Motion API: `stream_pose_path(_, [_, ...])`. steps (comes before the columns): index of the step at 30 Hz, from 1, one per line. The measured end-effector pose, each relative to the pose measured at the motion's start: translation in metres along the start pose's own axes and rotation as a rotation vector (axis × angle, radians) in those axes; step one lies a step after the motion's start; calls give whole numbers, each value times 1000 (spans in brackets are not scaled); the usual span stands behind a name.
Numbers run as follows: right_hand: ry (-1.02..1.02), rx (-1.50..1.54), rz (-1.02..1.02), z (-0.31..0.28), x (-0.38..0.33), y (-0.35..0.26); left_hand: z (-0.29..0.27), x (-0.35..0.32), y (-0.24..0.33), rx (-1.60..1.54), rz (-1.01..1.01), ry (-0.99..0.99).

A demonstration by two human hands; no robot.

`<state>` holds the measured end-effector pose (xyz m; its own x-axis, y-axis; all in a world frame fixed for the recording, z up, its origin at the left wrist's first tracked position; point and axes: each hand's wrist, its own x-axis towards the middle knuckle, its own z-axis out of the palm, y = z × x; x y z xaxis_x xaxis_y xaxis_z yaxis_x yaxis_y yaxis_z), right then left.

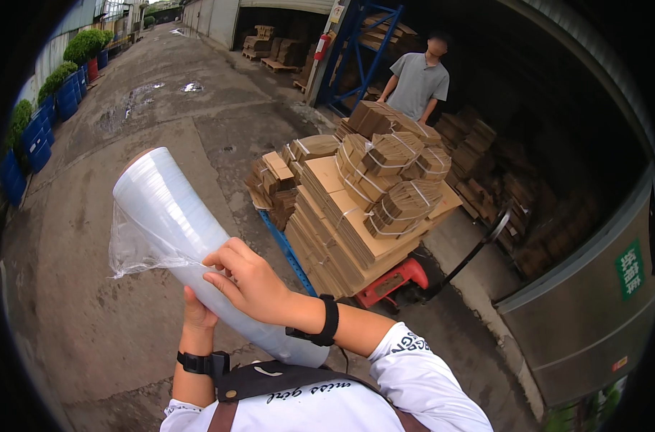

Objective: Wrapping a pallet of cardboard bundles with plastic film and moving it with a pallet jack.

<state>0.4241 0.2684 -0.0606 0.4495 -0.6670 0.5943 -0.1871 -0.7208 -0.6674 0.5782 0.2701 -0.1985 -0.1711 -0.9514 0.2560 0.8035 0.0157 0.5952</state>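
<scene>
Stretch-film roll (191, 237): a large roll of clear wrap is held up, tilted, its upper end toward the top left and its lower end near the person's chest; a loose flap of film (137, 252) hangs off its left side
Right hand (248, 282): laid over the middle of the roll from the right, fingers curled onto the film at the loose edge; a grasp on the film is seen
Left hand (196, 311): placed under the roll, largely hidden behind it; it appears to be closed around the roll from below, though the fingers cannot be made out
Wrists: a black band is worn on each
Pallet load (363, 209): stacks of flattened brown cardboard, tied in bundles with white strapping, are piled ahead and to the right of the roll, well apart from it
Pallet jack (392, 282): a red unit is seen under the near end of the load
Second person (418, 83): stands behind the load in a grey shirt
Ground (126, 144): grey concrete with puddles
Blue barrels (36, 140): lined along the left edge, holding green shrubs
</scene>
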Motion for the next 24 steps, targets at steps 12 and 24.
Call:
stream_pose_path(12, [6,30,279,-10,-54,35,10,-3,2,-15,109,155])
stream_pose_path(24, [-279,32,161,-25,-19,45,-29,-7,-3,-56,84,207])
